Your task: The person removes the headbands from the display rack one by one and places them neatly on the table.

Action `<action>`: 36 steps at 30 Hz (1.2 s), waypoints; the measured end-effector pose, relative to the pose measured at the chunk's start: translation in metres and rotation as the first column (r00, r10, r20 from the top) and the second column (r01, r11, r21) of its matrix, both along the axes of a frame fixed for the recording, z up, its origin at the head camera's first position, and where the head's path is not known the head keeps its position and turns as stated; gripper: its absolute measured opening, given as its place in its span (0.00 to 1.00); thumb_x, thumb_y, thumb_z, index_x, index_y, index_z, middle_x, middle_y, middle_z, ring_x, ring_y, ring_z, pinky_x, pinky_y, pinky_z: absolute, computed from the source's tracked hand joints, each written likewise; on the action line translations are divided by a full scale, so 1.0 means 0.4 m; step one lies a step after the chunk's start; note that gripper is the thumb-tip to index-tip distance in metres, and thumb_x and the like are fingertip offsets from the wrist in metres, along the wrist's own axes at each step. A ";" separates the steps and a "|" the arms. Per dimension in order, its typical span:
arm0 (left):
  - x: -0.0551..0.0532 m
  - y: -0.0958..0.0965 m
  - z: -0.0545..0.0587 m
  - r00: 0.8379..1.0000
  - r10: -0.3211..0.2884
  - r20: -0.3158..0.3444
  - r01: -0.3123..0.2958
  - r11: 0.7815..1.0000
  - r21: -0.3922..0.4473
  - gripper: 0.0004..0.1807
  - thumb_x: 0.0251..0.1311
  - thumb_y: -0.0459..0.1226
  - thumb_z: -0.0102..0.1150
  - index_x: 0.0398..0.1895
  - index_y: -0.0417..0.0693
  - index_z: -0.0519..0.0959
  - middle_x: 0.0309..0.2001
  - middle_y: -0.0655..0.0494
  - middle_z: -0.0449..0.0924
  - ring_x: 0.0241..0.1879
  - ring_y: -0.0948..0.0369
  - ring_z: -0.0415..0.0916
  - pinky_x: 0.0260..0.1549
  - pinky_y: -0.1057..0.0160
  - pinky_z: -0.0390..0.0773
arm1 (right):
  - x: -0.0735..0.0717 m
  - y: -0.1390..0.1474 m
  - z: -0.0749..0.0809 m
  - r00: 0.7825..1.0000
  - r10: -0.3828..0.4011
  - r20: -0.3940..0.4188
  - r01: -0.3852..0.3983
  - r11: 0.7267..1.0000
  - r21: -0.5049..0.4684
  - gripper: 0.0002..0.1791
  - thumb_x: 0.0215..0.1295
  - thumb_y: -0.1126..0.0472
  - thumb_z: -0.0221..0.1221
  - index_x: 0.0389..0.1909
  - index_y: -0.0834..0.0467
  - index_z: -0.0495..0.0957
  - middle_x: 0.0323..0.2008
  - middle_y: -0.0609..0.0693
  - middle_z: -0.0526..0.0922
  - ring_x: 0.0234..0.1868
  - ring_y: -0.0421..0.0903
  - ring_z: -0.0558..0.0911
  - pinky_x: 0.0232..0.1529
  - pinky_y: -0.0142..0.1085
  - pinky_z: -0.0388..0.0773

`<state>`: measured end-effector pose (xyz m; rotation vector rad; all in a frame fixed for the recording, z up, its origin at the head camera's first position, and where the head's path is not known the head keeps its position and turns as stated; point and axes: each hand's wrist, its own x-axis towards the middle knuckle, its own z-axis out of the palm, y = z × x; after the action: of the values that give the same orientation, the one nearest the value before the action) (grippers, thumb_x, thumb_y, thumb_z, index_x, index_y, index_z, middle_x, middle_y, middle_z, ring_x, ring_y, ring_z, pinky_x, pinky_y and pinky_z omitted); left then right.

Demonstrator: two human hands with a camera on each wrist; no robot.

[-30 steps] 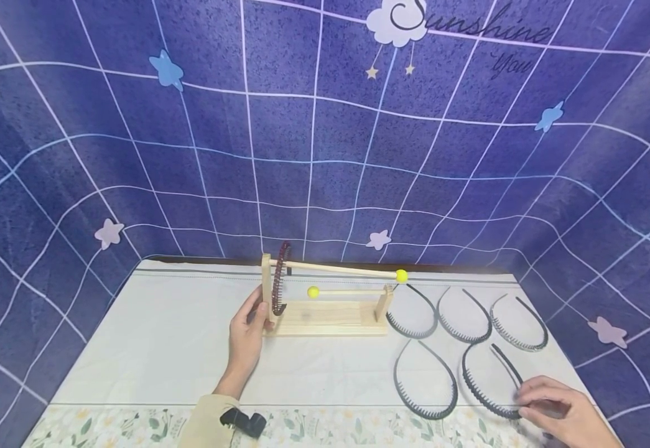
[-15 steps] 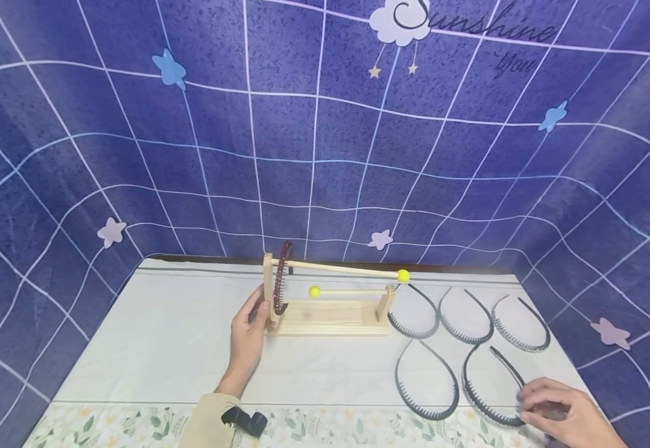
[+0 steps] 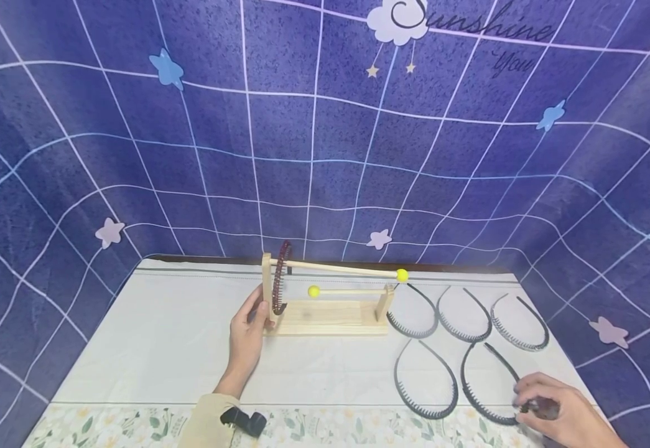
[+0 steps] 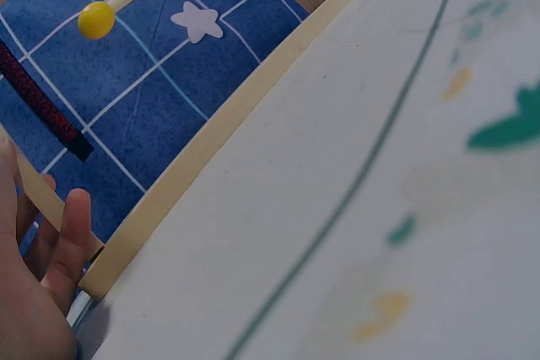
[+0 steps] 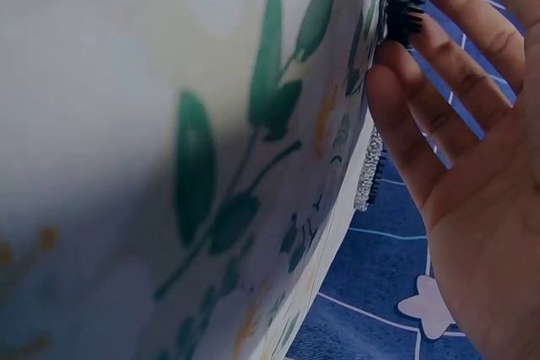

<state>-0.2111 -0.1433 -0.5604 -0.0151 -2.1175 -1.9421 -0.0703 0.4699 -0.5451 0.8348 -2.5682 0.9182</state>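
My left hand (image 3: 248, 336) grips the left upright of a pale wooden stand (image 3: 330, 317) with two yellow-tipped rods. From its upper rod hangs a dark red toothed headband (image 3: 278, 283), near that upright. At the lower right of the table, my right hand (image 3: 560, 404) pinches the right side of a black toothed headband (image 3: 464, 379) that lies on the cloth. Black teeth show against its fingertips in the right wrist view. In the left wrist view, the left hand's fingers (image 4: 76, 233) lie against the upright; its thumb is mostly cut off.
Left of the pinched headband lies another dark headband (image 3: 435, 415). Behind these, three more form a row: one beside the stand (image 3: 433, 311), a middle headband (image 3: 484, 311) and a right headband (image 3: 545, 333). A blue curtain (image 3: 330, 143) rises behind the white tablecloth (image 3: 151, 348).
The black headband at the lower right has shifted and turned slightly, with my right hand's fingers closing in on its side. My left hand and the stand have stayed in place.
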 end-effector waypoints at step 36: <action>0.002 -0.001 0.002 1.000 -0.016 -0.005 0.016 1.000 0.003 0.30 0.89 0.49 0.52 0.86 0.51 0.68 0.79 0.47 0.74 0.68 0.67 0.73 0.52 0.72 0.88 | 0.009 -0.024 0.049 0.990 -0.125 -0.065 0.124 0.992 -0.023 0.33 0.34 0.79 0.86 0.41 0.47 0.91 0.47 0.48 0.92 0.55 0.28 0.83 0.57 0.15 0.75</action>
<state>-0.2101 -0.1435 -0.5596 -0.0360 -2.1172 -1.9527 -0.0668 0.4605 -0.5256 0.6795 -2.5191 0.8613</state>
